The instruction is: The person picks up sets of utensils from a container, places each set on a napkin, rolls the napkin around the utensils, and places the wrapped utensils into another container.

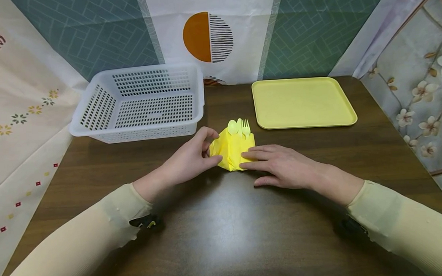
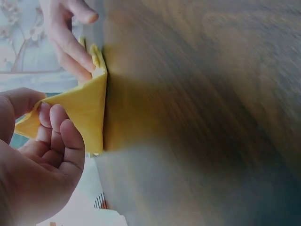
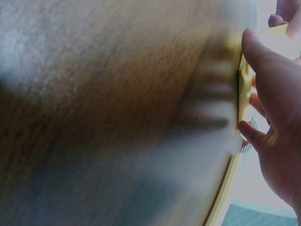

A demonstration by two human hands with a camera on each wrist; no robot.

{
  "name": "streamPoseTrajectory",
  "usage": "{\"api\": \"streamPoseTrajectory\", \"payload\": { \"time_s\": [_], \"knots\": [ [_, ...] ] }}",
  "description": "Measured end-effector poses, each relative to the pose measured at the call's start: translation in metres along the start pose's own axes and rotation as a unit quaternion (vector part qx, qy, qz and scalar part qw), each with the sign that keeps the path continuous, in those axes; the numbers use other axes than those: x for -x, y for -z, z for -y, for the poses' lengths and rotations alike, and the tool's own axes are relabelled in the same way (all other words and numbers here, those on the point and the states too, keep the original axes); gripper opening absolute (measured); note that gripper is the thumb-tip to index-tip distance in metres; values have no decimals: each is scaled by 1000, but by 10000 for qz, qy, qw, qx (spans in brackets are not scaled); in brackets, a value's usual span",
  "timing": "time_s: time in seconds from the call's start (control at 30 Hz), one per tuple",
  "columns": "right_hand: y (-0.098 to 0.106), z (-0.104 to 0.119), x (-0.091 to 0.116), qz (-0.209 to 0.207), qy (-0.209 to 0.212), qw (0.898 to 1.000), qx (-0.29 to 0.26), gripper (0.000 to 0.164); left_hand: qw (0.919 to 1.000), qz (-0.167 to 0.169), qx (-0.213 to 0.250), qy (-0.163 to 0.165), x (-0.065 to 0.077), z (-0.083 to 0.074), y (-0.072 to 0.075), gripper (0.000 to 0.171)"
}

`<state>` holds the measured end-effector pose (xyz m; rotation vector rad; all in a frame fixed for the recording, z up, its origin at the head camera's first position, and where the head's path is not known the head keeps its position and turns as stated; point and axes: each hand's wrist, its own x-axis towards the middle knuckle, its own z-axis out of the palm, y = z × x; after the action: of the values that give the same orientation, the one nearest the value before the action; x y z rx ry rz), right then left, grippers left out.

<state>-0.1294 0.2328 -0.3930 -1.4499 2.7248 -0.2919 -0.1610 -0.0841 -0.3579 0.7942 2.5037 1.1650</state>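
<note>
A bright yellow napkin [image 1: 238, 144], folded into a pouch, lies at the middle of the table. Out of its far end stick the pale yellow plastic spoon [image 1: 233, 128], the fork [image 1: 245, 128] and a third piece of cutlery between them, partly hidden. My left hand [image 1: 191, 154] pinches the napkin's left flap; in the left wrist view this flap [image 2: 84, 110] stands raised off the table, its edge between thumb and curled fingers. From the right, my right hand [image 1: 283, 166] rests its extended fingers on the folded part of the napkin, thumb near the tabletop.
A white perforated plastic basket [image 1: 148, 132] stands at the back left of the dark wooden table [image 1: 227, 239]. At the back right lies a flat yellow tray [image 1: 304, 103]. Patterned cloths [image 1: 302, 31] hang behind and along the sides.
</note>
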Motion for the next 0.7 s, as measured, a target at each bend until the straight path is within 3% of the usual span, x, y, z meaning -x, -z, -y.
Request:
{"api": "streamPoseTrajectory", "payload": {
  "time_s": [0.7],
  "knots": [
    [1, 0, -1, 89, -202, 9997, -49, 71, 9973, 311, 553, -359, -24, -15, -26, 47]
  ]
}}
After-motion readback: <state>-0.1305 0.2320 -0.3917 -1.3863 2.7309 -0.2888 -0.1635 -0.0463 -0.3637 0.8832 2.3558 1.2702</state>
